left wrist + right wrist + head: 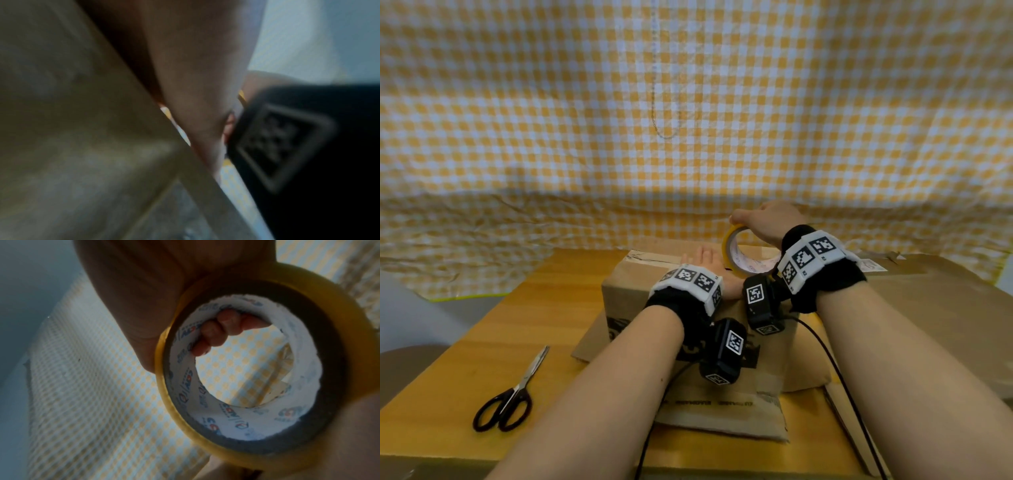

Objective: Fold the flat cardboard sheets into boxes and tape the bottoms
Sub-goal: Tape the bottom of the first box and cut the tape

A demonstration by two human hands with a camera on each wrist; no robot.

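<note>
The folded cardboard box [654,291] sits on flat cardboard sheets [722,414] on the tabletop [493,329]. The left hand [709,265] lies flat-fingered on its top. The right hand [770,222] curls through the tape roll [732,253] above it; scissors [513,397] lie well left.

The cardboard box [640,291] is already folded up, plain brown with some dark print on the near side, sitting in the middle of the wooden table on top of a flat cardboard sheet [722,414] that sticks out toward the camera. A strip of tape runs along its top seam at the far left end. The tape roll [732,251] is yellowish with a white printed core, standing on edge on the box top toward the right. Another flat brown sheet [945,294] lies off to the right, with old tape bits on it.
</note>
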